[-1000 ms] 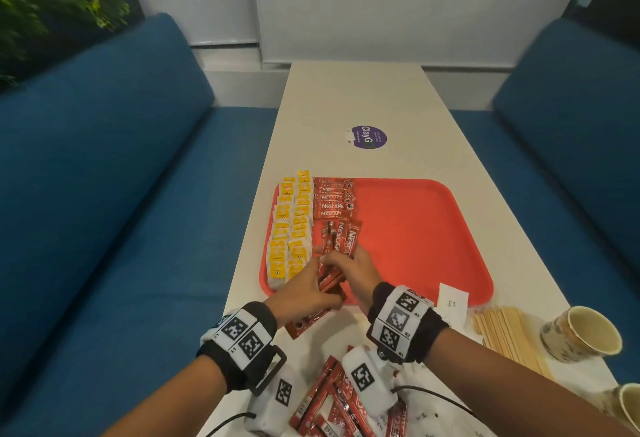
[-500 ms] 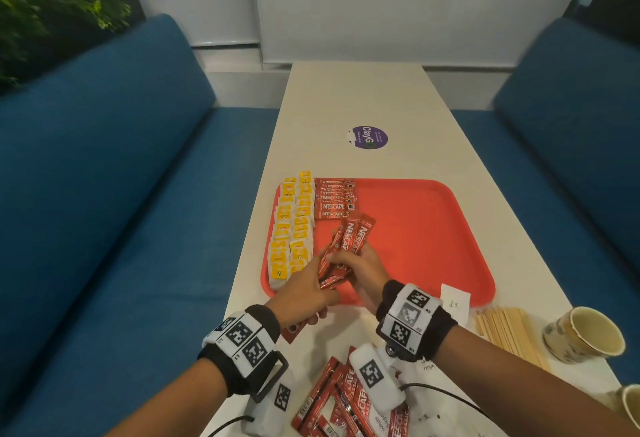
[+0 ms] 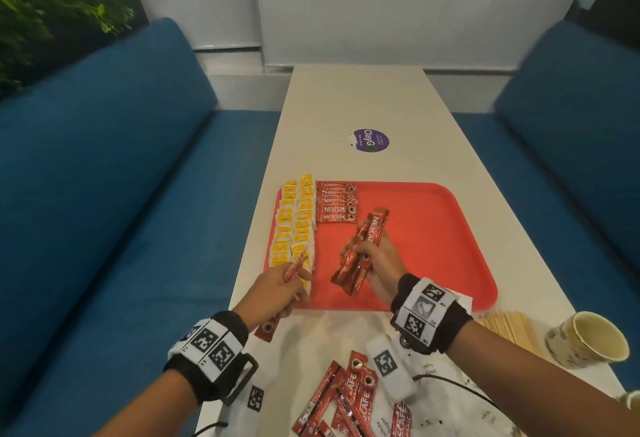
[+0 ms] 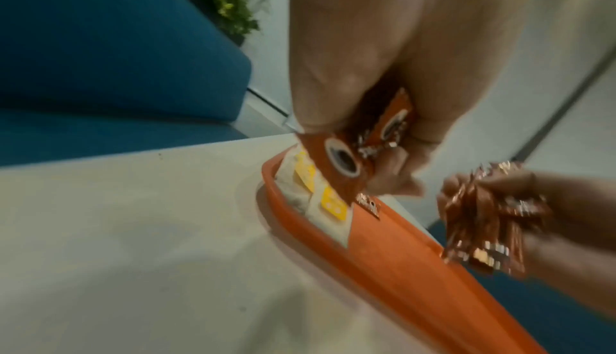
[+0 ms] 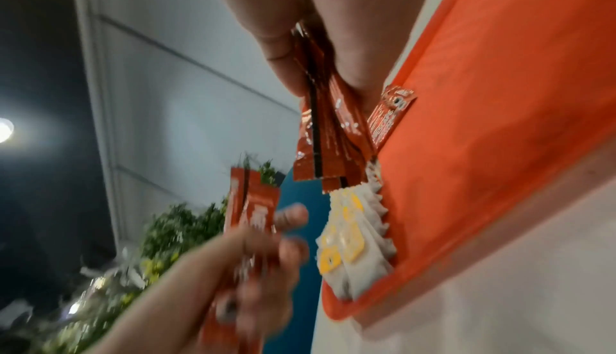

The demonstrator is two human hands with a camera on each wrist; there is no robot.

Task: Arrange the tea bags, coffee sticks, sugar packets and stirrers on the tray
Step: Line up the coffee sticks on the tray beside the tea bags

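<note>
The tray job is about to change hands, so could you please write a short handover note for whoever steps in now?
Left hand: grips a coffee stick or two at the tray's near-left corner.
Right hand: grips a bundle of coffee sticks above the tray.
Done: tea bags in rows along the left edge; a short row of coffee sticks beside them.
Left: held sticks, loose coffee sticks and sugar packets on the table, stirrers off the tray's right corner.
</note>
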